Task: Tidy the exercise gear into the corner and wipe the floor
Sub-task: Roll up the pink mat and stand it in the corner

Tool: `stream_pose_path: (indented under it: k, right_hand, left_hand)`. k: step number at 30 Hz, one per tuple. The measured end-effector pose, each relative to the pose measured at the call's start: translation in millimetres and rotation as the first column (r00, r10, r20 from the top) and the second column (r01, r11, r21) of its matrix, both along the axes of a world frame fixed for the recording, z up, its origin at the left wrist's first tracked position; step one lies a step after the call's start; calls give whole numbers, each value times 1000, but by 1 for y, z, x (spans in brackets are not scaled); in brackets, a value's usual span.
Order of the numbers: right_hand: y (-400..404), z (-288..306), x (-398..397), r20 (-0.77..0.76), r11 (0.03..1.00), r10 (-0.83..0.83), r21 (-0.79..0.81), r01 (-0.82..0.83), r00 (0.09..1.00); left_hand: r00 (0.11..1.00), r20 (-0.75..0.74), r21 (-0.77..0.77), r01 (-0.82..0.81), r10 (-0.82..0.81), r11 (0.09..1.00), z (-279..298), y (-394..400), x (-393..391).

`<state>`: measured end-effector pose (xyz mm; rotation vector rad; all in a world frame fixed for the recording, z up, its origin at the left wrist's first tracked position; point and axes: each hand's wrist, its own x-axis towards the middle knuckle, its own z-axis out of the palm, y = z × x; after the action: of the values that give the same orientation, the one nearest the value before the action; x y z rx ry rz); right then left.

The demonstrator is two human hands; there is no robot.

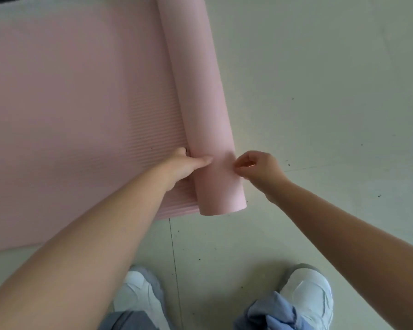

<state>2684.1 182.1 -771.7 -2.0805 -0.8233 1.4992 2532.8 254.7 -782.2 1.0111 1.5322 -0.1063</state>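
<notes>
Here we stand over a pale tiled floor point(320, 91), speckled with dark bits of grit near four o'clock. Across it, filling everything from nine to twelve o'clock, lies our pink mat point(69, 103), ribbed on its flat part and partly rolled: the roll point(200, 103) runs from twelve o'clock down to the centre, its open end just above our feet. Our shoes point(305, 296), white with grey trim, sit at six o'clock, with blue trouser cuffs point(270, 313) bunched over them. Our left hand point(186, 163) lies in the seam where roll meets flat mat, thumb stretched along the roll's surface and fingers tucked against its nine o'clock side, so its grip is on the roll. Our right hand point(255, 165) sits at the roll's three o'clock side, fingers curled in a loose fist, fingertips touching the roll; whether it actually holds any of it we cannot tell.
</notes>
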Motion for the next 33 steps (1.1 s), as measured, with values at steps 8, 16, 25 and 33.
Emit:
stream_pose_path:
  k: [8,16,25,33]
  right_hand:
    - [2,-12,-23,-65,980,51,-186,-63,997]
    - [-13,-1,-40,-39,983,123,-131,-127,992]
    - [16,4,-68,59,979,176,-114,-169,983]
    - [27,9,-96,-98,977,-30,-215,9,995]
  left_hand:
    - [934,-334,359,-1,129,933,14,-24,-17]
    - [941,-340,195,75,-4,978,35,-35,-29]
    - [966,-190,37,185,-175,982,13,-18,-76]
    - [638,-273,-121,720,-720,683,16,1,-124]
